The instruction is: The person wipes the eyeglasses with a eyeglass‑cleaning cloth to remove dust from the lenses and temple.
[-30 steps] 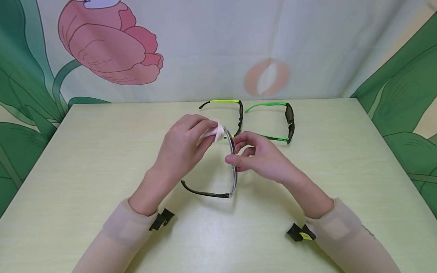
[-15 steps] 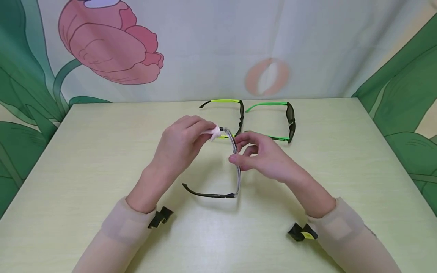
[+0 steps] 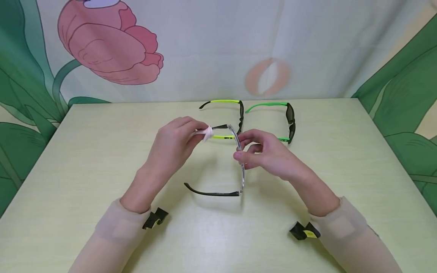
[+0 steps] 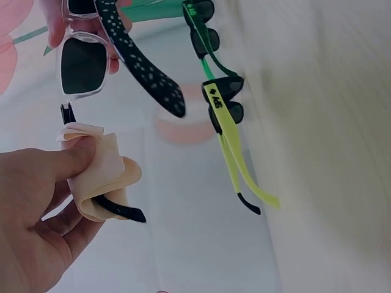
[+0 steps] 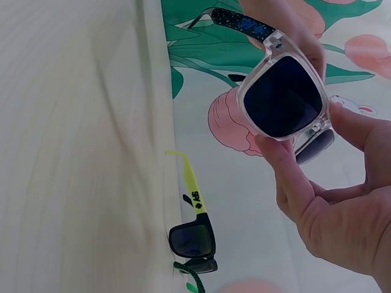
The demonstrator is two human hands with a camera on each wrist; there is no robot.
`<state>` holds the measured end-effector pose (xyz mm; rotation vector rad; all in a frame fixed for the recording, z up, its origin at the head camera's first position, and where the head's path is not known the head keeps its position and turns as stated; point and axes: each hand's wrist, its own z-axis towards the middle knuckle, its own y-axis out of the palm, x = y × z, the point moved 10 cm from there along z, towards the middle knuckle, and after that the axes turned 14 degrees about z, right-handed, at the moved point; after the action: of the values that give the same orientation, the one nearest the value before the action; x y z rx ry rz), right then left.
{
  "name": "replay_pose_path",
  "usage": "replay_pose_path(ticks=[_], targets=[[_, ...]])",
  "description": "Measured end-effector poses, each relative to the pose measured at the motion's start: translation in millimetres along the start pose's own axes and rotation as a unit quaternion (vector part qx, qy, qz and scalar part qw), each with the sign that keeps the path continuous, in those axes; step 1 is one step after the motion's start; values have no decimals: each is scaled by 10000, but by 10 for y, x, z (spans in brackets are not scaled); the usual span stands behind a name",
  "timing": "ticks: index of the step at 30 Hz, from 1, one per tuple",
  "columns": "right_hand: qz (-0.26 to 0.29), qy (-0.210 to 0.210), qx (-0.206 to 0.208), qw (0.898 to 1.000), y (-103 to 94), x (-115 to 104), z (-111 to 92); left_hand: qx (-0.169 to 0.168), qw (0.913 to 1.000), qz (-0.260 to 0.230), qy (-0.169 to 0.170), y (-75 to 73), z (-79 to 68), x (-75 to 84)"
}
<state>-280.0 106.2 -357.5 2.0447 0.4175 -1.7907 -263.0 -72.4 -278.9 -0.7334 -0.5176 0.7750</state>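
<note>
A pair of sunglasses with a clear frame (image 3: 242, 178), dark lenses (image 5: 284, 97) and speckled black temples (image 4: 143, 70) is held up over the table between both hands. My right hand (image 3: 268, 153) pinches its front near the bridge, thumb on one side and fingers on the other. With thumb and fingers, my left hand (image 3: 172, 146) grips a pale pink cloth (image 4: 98, 165) folded round the far temple. That temple's black tip (image 4: 125, 210) sticks out of the cloth in the left wrist view. The other temple (image 3: 211, 194) extends free toward the left.
Behind the hands, sunglasses with yellow temples (image 3: 223, 101) and a pair with green temples (image 3: 268, 104) stand unfolded on the pale table (image 3: 102, 151), near its back edge. A curtain with printed flowers (image 3: 211, 49) hangs behind. Small black devices (image 3: 305, 230) sit at both wrists.
My left hand and the cloth have slid leftward along the far temple, away from the hinge, baring its black hinge end. The clear sunglasses and my right hand have shifted slightly right.
</note>
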Motion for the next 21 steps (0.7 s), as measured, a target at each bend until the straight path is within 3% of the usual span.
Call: replay_pose_path(ticks=[12, 21], targets=[[248, 134, -52, 9996, -88, 5, 60, -302, 9984, -167, -442, -2, -142, -317], [383, 127, -37, 9992, -133, 21, 142, -499, 9968, -89, -624, -62, -237, -469]])
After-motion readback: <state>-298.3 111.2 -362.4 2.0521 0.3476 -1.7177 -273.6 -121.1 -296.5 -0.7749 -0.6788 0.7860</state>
